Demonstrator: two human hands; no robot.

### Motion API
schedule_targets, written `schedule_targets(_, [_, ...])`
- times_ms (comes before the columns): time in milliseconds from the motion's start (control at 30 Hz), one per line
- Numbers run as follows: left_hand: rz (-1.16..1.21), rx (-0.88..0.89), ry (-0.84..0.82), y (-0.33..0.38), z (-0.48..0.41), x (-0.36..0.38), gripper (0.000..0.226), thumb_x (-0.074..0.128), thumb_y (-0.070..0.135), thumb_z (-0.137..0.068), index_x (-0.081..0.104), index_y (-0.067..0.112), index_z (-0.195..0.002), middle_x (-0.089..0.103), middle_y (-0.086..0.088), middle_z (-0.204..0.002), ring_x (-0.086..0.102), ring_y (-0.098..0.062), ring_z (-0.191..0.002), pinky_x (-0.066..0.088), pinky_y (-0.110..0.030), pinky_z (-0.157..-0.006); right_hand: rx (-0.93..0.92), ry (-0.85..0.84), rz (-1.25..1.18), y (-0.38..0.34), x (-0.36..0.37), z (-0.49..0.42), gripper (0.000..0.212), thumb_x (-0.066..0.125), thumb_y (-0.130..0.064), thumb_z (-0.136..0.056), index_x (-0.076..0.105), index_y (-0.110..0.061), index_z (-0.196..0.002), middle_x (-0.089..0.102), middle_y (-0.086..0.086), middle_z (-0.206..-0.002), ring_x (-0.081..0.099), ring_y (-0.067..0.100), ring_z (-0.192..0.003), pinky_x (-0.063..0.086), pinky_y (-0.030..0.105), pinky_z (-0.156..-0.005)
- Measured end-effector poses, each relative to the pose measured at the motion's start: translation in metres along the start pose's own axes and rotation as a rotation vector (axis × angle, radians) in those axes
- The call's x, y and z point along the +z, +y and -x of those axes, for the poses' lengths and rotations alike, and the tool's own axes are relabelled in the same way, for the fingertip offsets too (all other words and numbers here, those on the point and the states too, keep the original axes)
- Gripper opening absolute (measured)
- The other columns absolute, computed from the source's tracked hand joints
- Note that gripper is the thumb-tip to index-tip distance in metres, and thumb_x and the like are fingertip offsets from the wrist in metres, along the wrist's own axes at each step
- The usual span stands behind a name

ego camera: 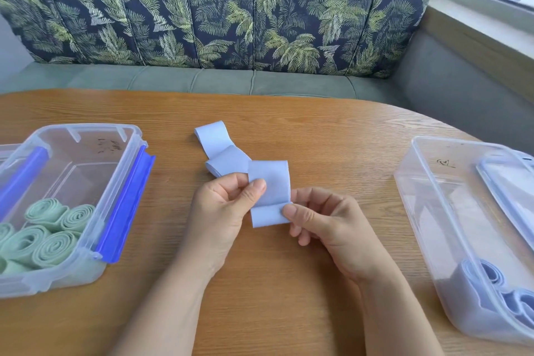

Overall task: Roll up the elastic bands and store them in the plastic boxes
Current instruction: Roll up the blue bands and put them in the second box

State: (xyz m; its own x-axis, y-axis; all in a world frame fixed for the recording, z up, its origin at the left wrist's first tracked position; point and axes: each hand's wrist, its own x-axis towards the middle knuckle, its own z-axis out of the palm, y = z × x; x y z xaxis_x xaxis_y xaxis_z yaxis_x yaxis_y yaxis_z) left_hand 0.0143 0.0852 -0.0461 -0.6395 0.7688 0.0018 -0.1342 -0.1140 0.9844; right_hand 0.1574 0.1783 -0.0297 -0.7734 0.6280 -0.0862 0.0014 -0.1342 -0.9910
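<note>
Pinch the pale-blue elastic band between left hand and right hand, roll its folded end tightly (edges aligned), then store it in the right-side plastic box.

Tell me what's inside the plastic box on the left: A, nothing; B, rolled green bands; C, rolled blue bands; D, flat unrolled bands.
B: the left box holds several green rolls, while the blue bands lie in the right box.
</note>
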Motion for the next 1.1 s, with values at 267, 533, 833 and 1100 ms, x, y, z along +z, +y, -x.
schedule_targets(267, [-0.064, 0.068, 0.111, -0.002, 0.002, 0.006, 0.016, 0.074, 0.026, -0.084, 0.072, 0.011, -0.079, 0.070, -0.018, -0.079, 0.059, -0.016, -0.075, 0.046, -0.038, -0.076, 0.021, 0.010, 0.060, -0.003, 0.002, 0.001, 0.015, 0.073, -0.026, -0.073, 0.070, -0.012, -0.072, 0.059, 0.008, -0.057, 0.050, 0.013, -0.048, 0.044, 0.019, -0.051])
schedule_targets(533, [-0.071, 0.084, -0.122, 0.002, 0.006, 0.004, 0.006, 0.070, 0.021, -0.079, 0.074, 0.018, -0.076, 0.073, -0.001, -0.078, 0.066, -0.014, -0.073, 0.050, -0.023, -0.071, 0.084, 0.130, 0.161, -0.004, 0.005, 0.000, 0.051, 0.064, -0.046, -0.079, 0.062, 0.004, -0.068, 0.053, 0.009, -0.048, 0.041, 0.011, -0.037, 0.034, 0.019, -0.039])
schedule_targets(833, [-0.140, 0.087, -0.224, -0.001, 0.005, 0.002, 0.041, 0.073, 0.036, -0.069, 0.073, 0.013, -0.104, 0.075, -0.006, -0.100, 0.069, -0.020, -0.096, 0.053, -0.031, -0.081, 0.096, 0.201, 0.151, -0.006, 0.007, 0.000, 0.052, 0.054, -0.052, -0.085, 0.059, -0.006, -0.062, 0.054, 0.001, -0.043, 0.043, 0.009, -0.034, 0.031, 0.017, -0.037])
schedule_targets(1100, [-0.125, 0.023, -0.115, 0.005, 0.007, 0.009, 0.027, 0.063, 0.033, -0.080, 0.074, 0.012, -0.092, 0.074, 0.000, -0.077, 0.066, -0.010, -0.063, 0.048, -0.018, -0.057, 0.029, 0.051, -0.119, -0.002, -0.007, -0.001, 0.033, 0.071, -0.027, -0.071, 0.074, -0.005, -0.097, 0.065, 0.012, -0.070, 0.059, 0.011, -0.059, 0.037, 0.021, -0.048])
